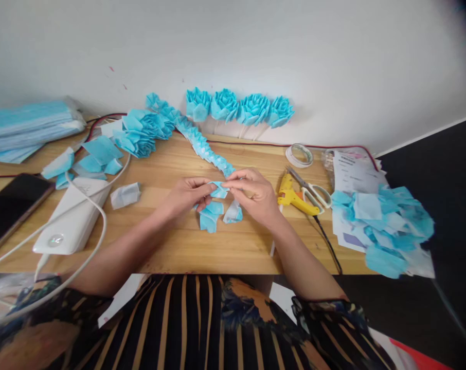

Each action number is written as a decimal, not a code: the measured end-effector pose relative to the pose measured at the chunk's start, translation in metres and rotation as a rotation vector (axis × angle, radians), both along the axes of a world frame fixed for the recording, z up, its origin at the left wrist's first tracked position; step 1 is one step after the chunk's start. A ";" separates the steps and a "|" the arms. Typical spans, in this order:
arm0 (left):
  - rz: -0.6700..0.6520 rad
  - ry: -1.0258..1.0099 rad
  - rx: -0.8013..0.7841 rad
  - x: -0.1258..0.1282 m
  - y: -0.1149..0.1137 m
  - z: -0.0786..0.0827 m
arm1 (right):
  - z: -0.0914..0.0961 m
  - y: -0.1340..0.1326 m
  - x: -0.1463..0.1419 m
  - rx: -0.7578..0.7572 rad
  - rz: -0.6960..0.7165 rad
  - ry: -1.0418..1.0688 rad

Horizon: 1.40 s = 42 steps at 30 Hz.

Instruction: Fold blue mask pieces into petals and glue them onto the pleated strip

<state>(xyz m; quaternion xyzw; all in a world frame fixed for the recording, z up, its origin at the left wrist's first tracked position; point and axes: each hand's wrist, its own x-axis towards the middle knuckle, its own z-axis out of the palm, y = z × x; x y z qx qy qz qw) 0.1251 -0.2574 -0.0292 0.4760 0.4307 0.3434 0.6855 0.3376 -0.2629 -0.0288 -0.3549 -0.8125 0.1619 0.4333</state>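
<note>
Between both hands, over the middle of the table, is a small blue fabric piece. My left hand pinches its left side, and my right hand pinches the right side with thumb and forefinger. Below them on the wood lie another blue fabric piece and a paler piece. A long row of folded blue pieces runs diagonally from the upper left down to just behind my fingers.
Blue fabric flowers on white sticks lean against the wall. Right of my hands lie a yellow glue gun, scissors, a tape roll and a heap of blue pieces. Leftward are a white power bank with cable and a phone.
</note>
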 end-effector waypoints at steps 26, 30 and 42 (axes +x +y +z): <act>0.078 0.055 0.120 0.003 -0.003 0.002 | 0.002 -0.007 -0.006 -0.747 0.106 0.341; 0.058 0.072 0.144 0.003 -0.004 0.004 | 0.003 -0.008 -0.012 -0.791 0.118 0.333; 0.014 0.058 0.177 0.004 -0.004 -0.002 | -0.002 -0.009 -0.015 -0.710 0.054 0.382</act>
